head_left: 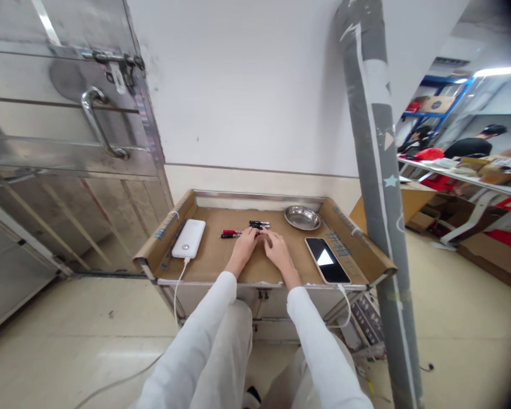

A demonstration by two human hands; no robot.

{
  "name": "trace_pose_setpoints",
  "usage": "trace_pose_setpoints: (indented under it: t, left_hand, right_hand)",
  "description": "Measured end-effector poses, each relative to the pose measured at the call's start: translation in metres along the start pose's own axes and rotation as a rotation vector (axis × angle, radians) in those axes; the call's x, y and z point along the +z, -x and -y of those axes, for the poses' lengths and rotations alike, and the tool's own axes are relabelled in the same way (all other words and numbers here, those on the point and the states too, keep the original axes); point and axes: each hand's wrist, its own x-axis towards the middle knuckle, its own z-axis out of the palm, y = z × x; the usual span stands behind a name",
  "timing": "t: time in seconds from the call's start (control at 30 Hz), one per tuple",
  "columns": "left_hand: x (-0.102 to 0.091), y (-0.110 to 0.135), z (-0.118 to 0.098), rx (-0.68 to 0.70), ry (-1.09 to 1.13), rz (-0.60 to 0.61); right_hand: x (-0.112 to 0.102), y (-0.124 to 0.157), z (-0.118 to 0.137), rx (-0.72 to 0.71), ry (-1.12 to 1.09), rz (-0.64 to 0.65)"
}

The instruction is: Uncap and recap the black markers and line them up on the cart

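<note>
On a cardboard-lined tray (221, 267), my left hand (245, 246) and my right hand (277, 251) meet with their fingertips close together. The fingers of both hands are bent inward and closed; whatever they pinch is too small and hidden to name. Just left of my left fingertips lie slim red and black pen-like pieces (230, 233). Several black pen-like pieces with shiny ends (259, 224) lie right beyond the fingertips. A shallow steel dish (302, 217) sits behind and to the right of my right hand.
A white power bank (189, 238) with a cable lies on the left, a phone (327, 260) with a cable on the right. Raised cardboard sides (344, 238) border the surface. A tall grey wrapped roll (377, 170) leans at the right. Co-workers (472, 146) sit farther off.
</note>
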Motion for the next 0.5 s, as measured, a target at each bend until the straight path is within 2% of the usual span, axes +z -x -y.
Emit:
trace_pose_setpoints:
  t: [0.1, 0.2, 0.3, 0.5]
  left_hand:
    - [-0.005, 0.005, -0.003, -0.079, -0.123, -0.096]
    - [-0.008, 0.011, -0.005, -0.231, -0.294, -0.178]
    - [-0.008, 0.017, -0.007, -0.370, -0.400, -0.177]
    - [-0.009, 0.027, -0.012, -0.477, -0.417, -0.211]
  right_hand:
    - [0.001, 0.000, 0.003, -0.033, -0.062, 0.023]
    - [0.007, -0.002, 0.000, -0.015, -0.001, 0.034]
    - [0.014, -0.006, -0.005, 0.040, 0.124, 0.040]
    - [0.022, -0.014, -0.007, 0.055, 0.254, 0.050]
